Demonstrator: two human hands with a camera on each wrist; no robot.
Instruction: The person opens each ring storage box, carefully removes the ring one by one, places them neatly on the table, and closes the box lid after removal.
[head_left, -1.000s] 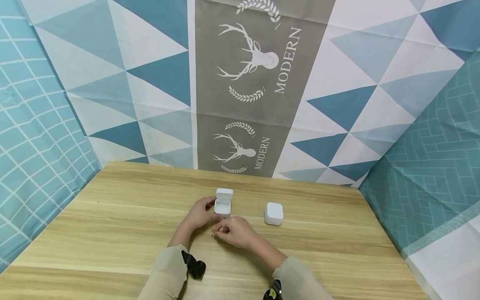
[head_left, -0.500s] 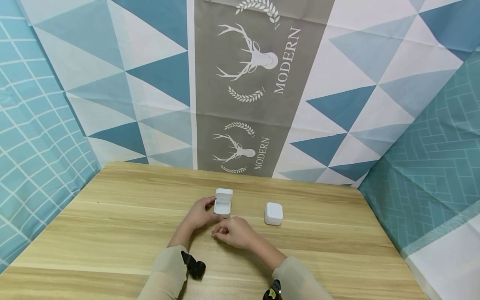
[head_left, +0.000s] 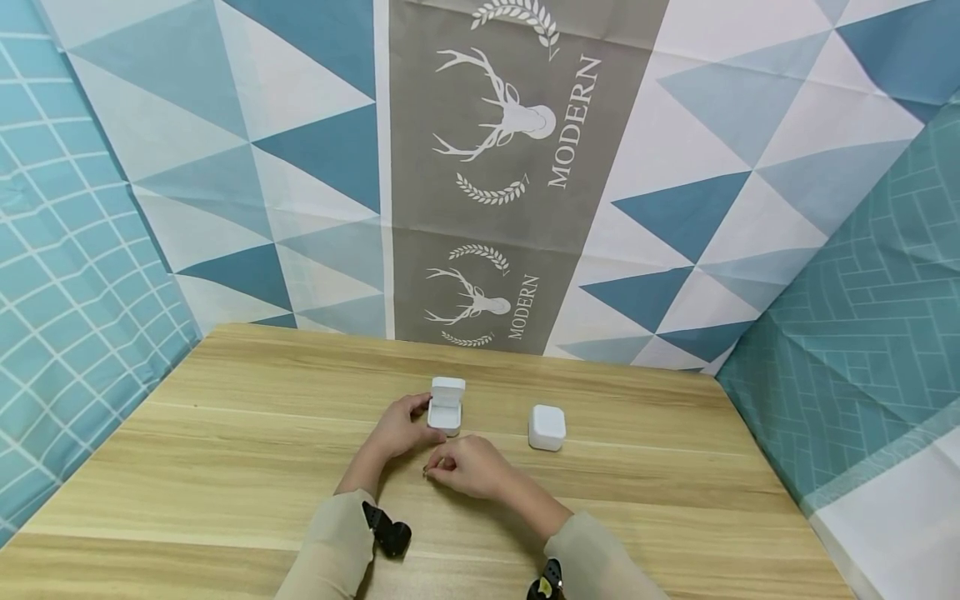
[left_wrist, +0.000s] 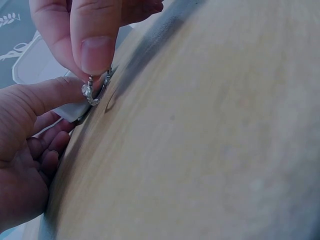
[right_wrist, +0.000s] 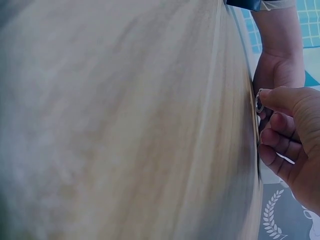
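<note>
A silver ring (left_wrist: 93, 95) with a clear stone is pinched between the thumb and finger of my right hand (head_left: 471, 467), just above the table in front of the left box. That white ring box (head_left: 446, 418) stands with its lid raised, its inside pale. My left hand (head_left: 399, 427) holds this box from the left, thumb along its front and fingers on the far side. In the left wrist view my left thumb (left_wrist: 55, 95) lies against the box, right behind the ring. The right wrist view shows the ring (right_wrist: 259, 101) edge-on at my fingertips.
A second white box (head_left: 547, 427), its lid down, stands to the right of the raised-lid one. The wooden table (head_left: 247, 467) ends at a patterned cloth backdrop (head_left: 315, 192), with blue tiled cloth at the left side and teal cloth at the right.
The ring has turned slightly and dipped a touch in my right fingers. My left hand and both boxes stay where they were.
</note>
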